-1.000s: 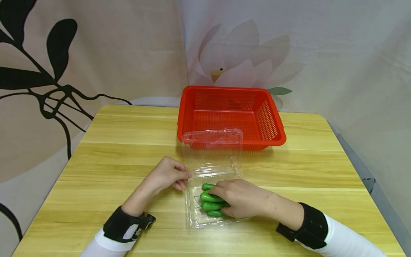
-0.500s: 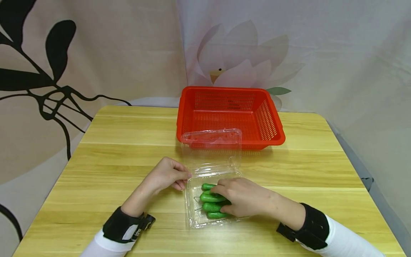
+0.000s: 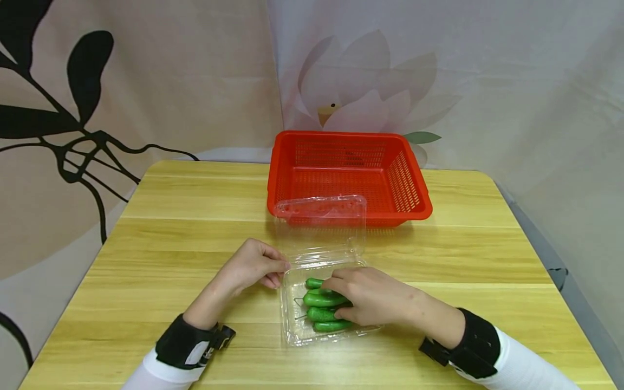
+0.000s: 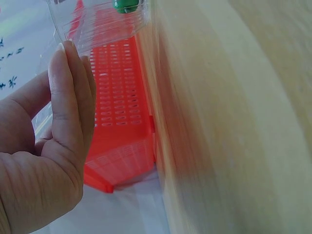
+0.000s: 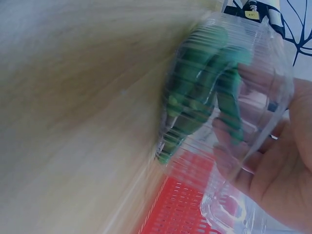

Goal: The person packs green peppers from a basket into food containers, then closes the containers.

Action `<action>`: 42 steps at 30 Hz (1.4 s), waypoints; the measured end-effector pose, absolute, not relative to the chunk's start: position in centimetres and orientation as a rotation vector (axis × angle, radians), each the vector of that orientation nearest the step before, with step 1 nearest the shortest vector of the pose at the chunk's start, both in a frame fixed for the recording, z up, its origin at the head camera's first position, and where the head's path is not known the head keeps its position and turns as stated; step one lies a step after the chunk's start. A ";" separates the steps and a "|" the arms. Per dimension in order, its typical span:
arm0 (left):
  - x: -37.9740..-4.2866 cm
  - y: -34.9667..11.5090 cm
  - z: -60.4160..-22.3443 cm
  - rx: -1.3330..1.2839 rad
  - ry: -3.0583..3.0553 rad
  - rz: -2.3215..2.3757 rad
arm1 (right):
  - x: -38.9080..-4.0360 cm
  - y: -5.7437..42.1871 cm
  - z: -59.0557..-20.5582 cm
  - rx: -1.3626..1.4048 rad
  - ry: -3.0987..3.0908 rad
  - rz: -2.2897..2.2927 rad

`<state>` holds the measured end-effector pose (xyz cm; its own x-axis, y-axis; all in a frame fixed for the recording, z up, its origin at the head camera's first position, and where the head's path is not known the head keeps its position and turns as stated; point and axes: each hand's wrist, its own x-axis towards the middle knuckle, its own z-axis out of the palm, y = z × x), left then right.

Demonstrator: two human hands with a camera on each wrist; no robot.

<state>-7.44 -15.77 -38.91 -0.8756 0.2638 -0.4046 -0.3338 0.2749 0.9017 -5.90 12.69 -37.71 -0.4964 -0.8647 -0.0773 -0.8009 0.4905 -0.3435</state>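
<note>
A clear plastic clamshell box (image 3: 296, 337) lies on the table with its lid (image 3: 319, 238) raised toward the back. Several long green peppers (image 3: 324, 299) rest side by side in its base, thin stems pointing left. My left hand (image 3: 255, 264) pinches the box's left rim near the hinge; its fingers (image 4: 63, 97) are extended in the left wrist view. Inside the base, my right hand (image 3: 372, 298) has its fingers and thumb bent round the right ends of the peppers, hiding those ends. Through the box wall, the right wrist view shows the peppers (image 5: 195, 87) blurred.
A red perforated plastic basket (image 3: 351, 184) stands behind the box at the table's back edge, partly seen through the lid. The wooden table (image 3: 195, 227) carries both. A printed curtain (image 3: 195, 81) hangs behind.
My right hand has shifted slightly up and to the right, and more of the peppers' length shows. My left hand stays at the box rim.
</note>
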 end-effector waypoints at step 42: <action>-7.3 -15.3 -38.9 -0.037 2.105 1.641 | -7.4 17.0 -36.6 -1.239 2.750 -0.691</action>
<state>-7.33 -15.31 -38.90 -0.8904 0.2588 -0.3745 -0.3000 0.2851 0.9103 -7.43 17.05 -36.64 -0.6783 -0.7219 0.1370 -0.7008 0.5797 -0.4156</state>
